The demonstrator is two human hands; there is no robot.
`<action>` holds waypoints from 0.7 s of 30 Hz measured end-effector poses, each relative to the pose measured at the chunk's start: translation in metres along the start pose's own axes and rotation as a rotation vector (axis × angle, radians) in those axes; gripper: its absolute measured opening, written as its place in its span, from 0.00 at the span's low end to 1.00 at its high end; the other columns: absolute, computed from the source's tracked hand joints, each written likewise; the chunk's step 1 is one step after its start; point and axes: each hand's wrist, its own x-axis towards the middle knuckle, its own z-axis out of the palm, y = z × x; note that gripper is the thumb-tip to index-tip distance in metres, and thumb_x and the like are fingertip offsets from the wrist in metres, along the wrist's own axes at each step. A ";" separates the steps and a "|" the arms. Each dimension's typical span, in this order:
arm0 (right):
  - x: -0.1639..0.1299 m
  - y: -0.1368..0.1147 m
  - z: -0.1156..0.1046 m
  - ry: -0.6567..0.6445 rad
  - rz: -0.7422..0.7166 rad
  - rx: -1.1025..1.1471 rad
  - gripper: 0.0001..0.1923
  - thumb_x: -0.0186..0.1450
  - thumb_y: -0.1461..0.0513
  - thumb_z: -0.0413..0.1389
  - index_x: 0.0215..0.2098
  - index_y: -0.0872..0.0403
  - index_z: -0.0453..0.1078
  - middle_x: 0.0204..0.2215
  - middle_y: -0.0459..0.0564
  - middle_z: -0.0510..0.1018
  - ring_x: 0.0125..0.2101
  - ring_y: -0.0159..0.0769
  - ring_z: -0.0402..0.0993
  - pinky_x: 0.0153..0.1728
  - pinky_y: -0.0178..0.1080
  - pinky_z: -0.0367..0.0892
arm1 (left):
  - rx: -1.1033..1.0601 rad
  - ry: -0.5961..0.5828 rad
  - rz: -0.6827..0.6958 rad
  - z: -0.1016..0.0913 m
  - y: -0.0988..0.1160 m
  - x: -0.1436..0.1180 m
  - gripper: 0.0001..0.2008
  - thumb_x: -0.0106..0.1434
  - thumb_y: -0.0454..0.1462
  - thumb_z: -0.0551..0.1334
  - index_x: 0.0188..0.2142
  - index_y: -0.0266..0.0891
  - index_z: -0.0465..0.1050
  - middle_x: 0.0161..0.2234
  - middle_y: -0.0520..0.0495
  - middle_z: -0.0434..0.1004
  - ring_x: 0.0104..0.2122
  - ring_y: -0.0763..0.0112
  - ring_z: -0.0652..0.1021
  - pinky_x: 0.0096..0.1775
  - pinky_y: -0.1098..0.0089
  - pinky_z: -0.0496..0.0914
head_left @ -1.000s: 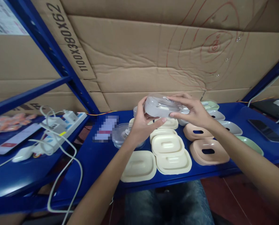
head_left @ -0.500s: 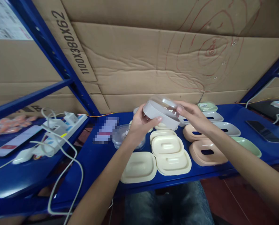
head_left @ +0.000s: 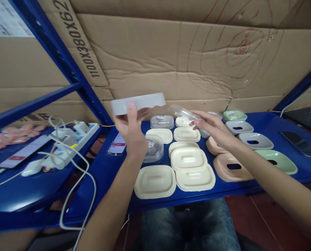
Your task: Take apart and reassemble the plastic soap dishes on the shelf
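Observation:
My left hand (head_left: 133, 134) is closed round a pale grey plastic shell (head_left: 148, 101), thumb on its near wall, lifted above the table and tilted. In my right hand (head_left: 212, 125) is a clear plastic cover (head_left: 181, 112), pinched at its right end. The two parts are apart, with a small gap between them. Below them lie several cream oval plates (head_left: 189, 159), some overlapping. A clear-covered box (head_left: 155, 148) sits behind my left wrist, partly hidden. Peach shells with slots (head_left: 232, 167) lie under my right forearm.
Grey slotted shells (head_left: 256, 140), a green shell (head_left: 286, 162) and a dark phone (head_left: 300, 143) are at the right. Another phone (head_left: 118, 143) lies at the left edge of the table. A power strip (head_left: 66, 150) with looping white cables stands farther left. Cardboard (head_left: 150, 59) closes off the back.
The clear cover and the grey shell have come apart. My left hand has moved left and up with the shell, while my right hand keeps the cover.

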 end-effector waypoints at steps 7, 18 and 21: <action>-0.006 0.000 0.059 -0.188 -0.360 -0.483 0.31 0.72 0.46 0.65 0.69 0.46 0.76 0.55 0.60 0.78 0.59 0.55 0.76 0.60 0.59 0.74 | 0.024 0.015 0.278 -0.014 0.011 0.015 0.20 0.70 0.54 0.71 0.53 0.55 0.68 0.49 0.56 0.80 0.40 0.69 0.85 0.45 0.64 0.79; 0.006 0.007 0.129 -0.389 -0.428 -0.749 0.34 0.74 0.45 0.63 0.73 0.50 0.70 0.62 0.68 0.72 0.65 0.61 0.69 0.63 0.62 0.71 | 0.103 -0.084 0.193 -0.004 0.019 0.000 0.26 0.66 0.58 0.72 0.53 0.53 0.65 0.49 0.53 0.79 0.44 0.66 0.84 0.45 0.63 0.81; 0.009 0.006 0.129 -0.408 -0.404 -0.739 0.33 0.74 0.46 0.64 0.72 0.49 0.71 0.61 0.66 0.72 0.64 0.59 0.70 0.62 0.61 0.71 | 0.107 -0.094 0.191 -0.006 0.015 -0.001 0.29 0.64 0.60 0.73 0.54 0.53 0.66 0.51 0.51 0.77 0.48 0.63 0.83 0.45 0.62 0.81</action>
